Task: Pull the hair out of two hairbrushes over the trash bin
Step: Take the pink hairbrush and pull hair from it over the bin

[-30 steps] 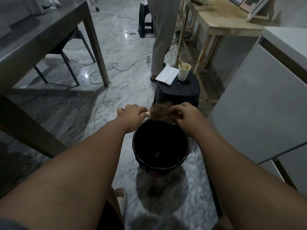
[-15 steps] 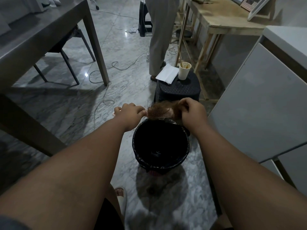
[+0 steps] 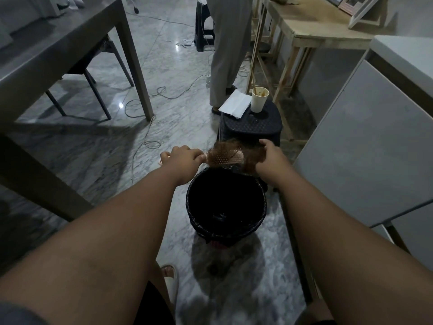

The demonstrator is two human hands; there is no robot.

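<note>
A pink hairbrush [image 3: 226, 157] matted with brown hair is held over the far rim of the black trash bin [image 3: 194, 221]. My left hand [image 3: 181, 160] grips its handle at the left. My right hand [image 3: 270, 159] pinches a brown clump of hair [image 3: 249, 161] at the brush's right end, the clump partly peeled off the bristles. Only one hairbrush is in view.
A black stool [image 3: 251, 126] behind the bin carries a paper cup [image 3: 259, 99] and a white napkin [image 3: 234, 104]. A person's legs [image 3: 226, 50] stand beyond it. A grey table [image 3: 58, 50] is at left, a white cabinet [image 3: 375, 141] at right, cables on the floor.
My right hand has moved right, away from the brush head, drawing the hair clump off it. The left hand has held the handle nearly still.
</note>
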